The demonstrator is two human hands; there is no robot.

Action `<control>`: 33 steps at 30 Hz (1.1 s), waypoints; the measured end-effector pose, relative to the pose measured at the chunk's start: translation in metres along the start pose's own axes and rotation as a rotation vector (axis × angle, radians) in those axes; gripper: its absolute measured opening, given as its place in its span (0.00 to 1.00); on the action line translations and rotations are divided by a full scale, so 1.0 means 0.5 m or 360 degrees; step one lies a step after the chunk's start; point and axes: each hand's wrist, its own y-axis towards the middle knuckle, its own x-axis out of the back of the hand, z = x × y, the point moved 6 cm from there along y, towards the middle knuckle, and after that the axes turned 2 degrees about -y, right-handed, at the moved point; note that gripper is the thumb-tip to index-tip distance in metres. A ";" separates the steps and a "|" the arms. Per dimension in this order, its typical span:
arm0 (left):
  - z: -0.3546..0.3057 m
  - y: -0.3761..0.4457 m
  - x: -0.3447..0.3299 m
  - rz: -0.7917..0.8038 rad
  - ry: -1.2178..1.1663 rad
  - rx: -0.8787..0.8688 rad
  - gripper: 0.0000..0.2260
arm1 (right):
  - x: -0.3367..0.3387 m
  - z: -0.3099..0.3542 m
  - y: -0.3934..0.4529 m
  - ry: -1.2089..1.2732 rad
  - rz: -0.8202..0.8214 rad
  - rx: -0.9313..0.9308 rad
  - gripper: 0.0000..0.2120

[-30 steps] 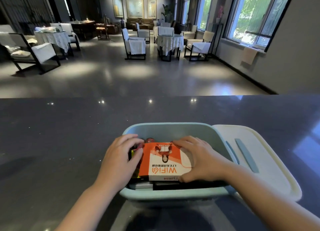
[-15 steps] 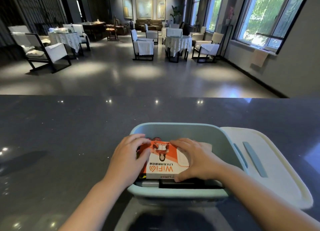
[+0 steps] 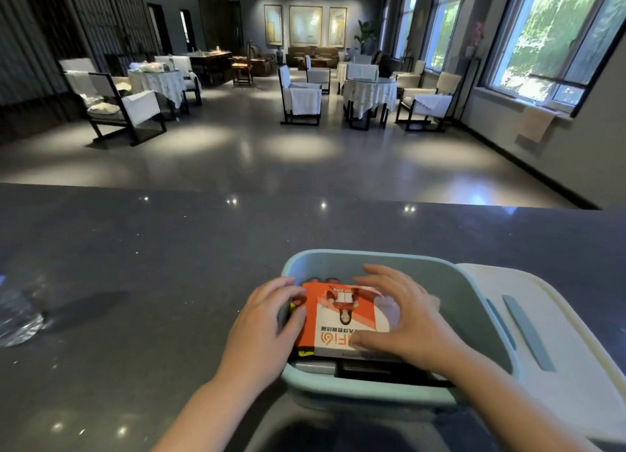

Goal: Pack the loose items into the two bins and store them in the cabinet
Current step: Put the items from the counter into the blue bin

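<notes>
A light blue bin (image 3: 379, 260) sits on the dark counter (image 3: 135, 265) close to me. Inside it lies an orange and white WiFi box (image 3: 342, 319) on top of darker items that are mostly hidden. My left hand (image 3: 267, 319) grips the box's left edge. From the right, my right hand (image 3: 403, 316) curls over the box's top and right side. The bin's white lid (image 3: 555, 343) with two blue strips lies flat on the counter, touching the bin's right side.
A clear crumpled plastic thing (image 3: 20, 312) lies at the counter's left edge. Beyond the counter's far edge is a hall with chairs (image 3: 115, 109) and cloth-covered tables (image 3: 369, 92). Windows (image 3: 555, 35) line the right wall.
Both hands have turned the box inside the bin, so its long side now runs towards me. My view has shifted left, bringing the plastic thing into sight.
</notes>
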 end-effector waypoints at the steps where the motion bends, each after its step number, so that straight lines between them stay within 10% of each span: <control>1: 0.010 -0.007 0.016 -0.0041 -0.0004 0.0008 0.11 | -0.004 0.019 0.005 0.0024 -0.0050 0.0032 0.33; 7: 0.127 -0.052 0.203 -0.0526 -0.0048 0.0168 0.08 | -0.070 0.185 0.077 0.0239 -0.0254 0.0250 0.22; 16: 0.348 -0.164 0.513 -0.1116 -0.0017 0.0494 0.13 | -0.317 0.516 0.225 0.0271 0.0174 0.0617 0.20; 25: 0.535 -0.187 0.664 -0.1014 -0.0019 0.0713 0.26 | -0.499 0.832 0.385 0.0581 0.0251 0.0623 0.33; 33: 0.627 -0.136 0.632 -0.0812 -0.0256 0.0752 0.27 | -0.545 0.874 0.464 0.0532 0.0156 0.0401 0.17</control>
